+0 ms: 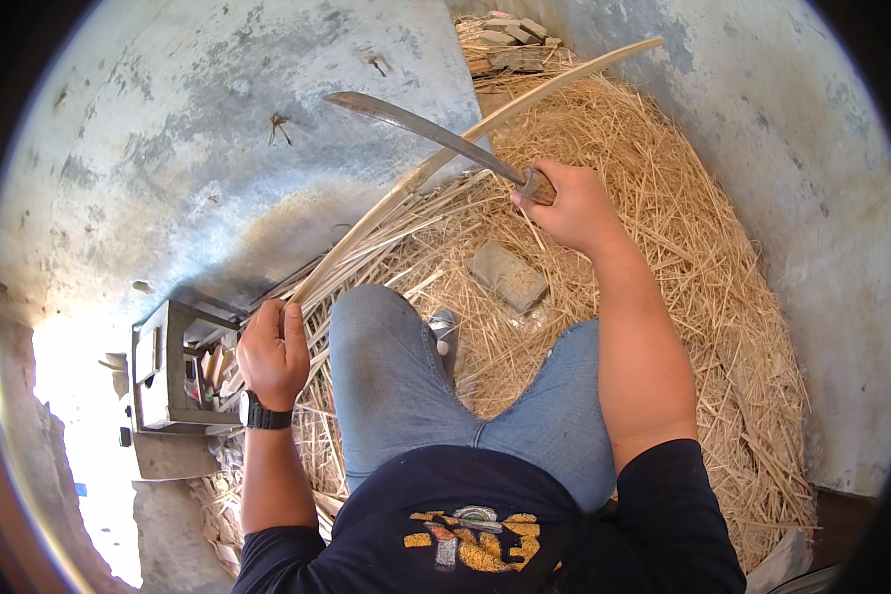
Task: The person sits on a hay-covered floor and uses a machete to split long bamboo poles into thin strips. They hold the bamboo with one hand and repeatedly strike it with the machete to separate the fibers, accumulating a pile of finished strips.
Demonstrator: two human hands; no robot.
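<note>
My left hand [272, 351] is closed round the near end of a long pale bamboo strip [376, 215], which slants away to the far right. My right hand [576, 210] grips the wooden handle of a long curved knife [416, 123]. Its dark blade points to the far left and crosses over the strip; I cannot tell whether the two touch. Below my right hand, a grey block [508, 277] lies on the shavings between my knees.
Thin straw-like shavings [683, 267] cover the floor. A bundle of split strips [386, 238] lies beside my left knee. A small wooden stand [173, 366] holding odds and ends is at the left. Bricks [515, 35] are stacked at the far end. Grey walls [792, 178] close in both sides.
</note>
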